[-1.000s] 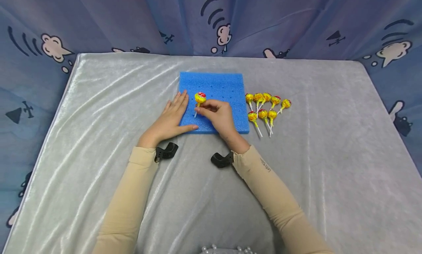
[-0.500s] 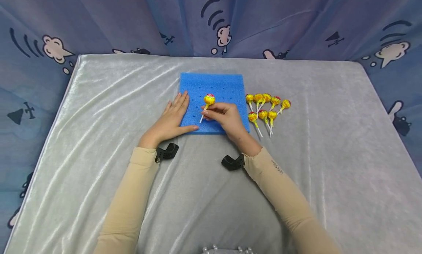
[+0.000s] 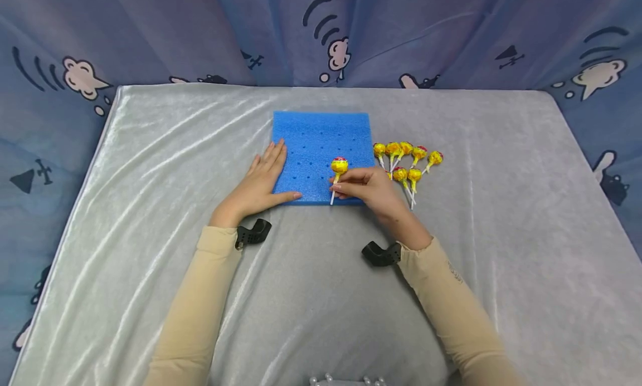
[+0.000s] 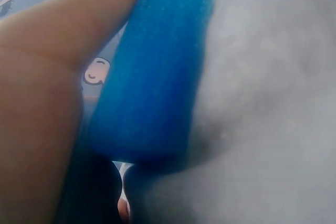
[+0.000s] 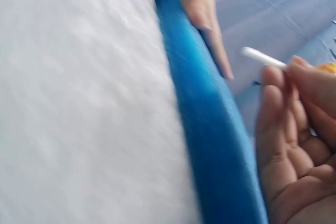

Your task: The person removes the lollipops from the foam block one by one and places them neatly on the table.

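Note:
My right hand (image 3: 373,191) pinches the white stick of a lollipop (image 3: 339,165) between thumb and fingers, its yellow and red wrapped head upward. The lollipop is above the front right part of a blue foam block (image 3: 321,121) dotted with small holes. In the right wrist view, the lower end of the stick (image 5: 260,56) pokes out past the fingertips, apart from the foam. My left hand (image 3: 258,180) rests on the block's left side, fingers straight and the thumb along its front edge. The left wrist view shows that thumb (image 4: 68,19) against the foam's side (image 4: 152,87).
Several more wrapped lollipops (image 3: 405,148) lie in two loose rows just right of the block, partly behind my right hand. Grey velvety cloth (image 3: 526,208) covers the table. A patterned blue curtain (image 3: 451,35) hangs behind it.
My right hand has moved right and toward me, carrying the lollipop from the block's left part to its front right. My left hand has stayed in place.

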